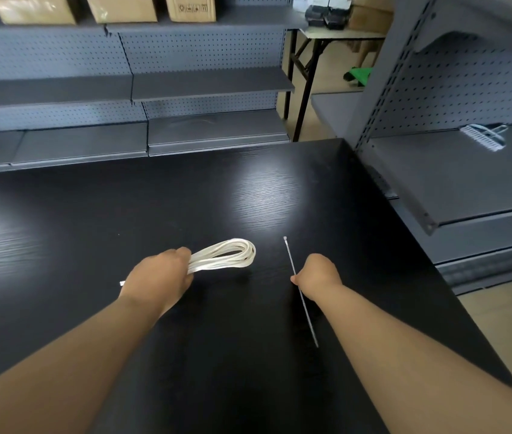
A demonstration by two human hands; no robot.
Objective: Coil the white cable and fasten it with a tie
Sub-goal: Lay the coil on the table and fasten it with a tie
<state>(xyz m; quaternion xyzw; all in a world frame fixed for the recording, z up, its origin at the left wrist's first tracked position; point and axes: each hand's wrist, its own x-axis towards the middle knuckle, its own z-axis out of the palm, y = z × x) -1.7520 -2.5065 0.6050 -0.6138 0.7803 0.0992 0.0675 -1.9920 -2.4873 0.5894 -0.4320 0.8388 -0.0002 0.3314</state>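
The white cable (226, 255) is wound into a flat oval coil, held just above the black table (186, 198). My left hand (159, 277) grips the coil's near end, with the loops sticking out to the right. A short white cable end (122, 283) pokes out left of that wrist. My right hand (319, 275) pinches a long thin white cable tie (290, 261) near its middle. The tie's head points away from me and its tail runs back along my forearm. About a hand's width separates coil and tie.
Grey pegboard shelving (186, 86) runs along the far side of the table. Another shelf unit (455, 170) stands at the right, with a bundle of white ties (484, 136) on it. Cardboard boxes (190, 7) sit on the top shelf. The table's right edge drops to the floor.
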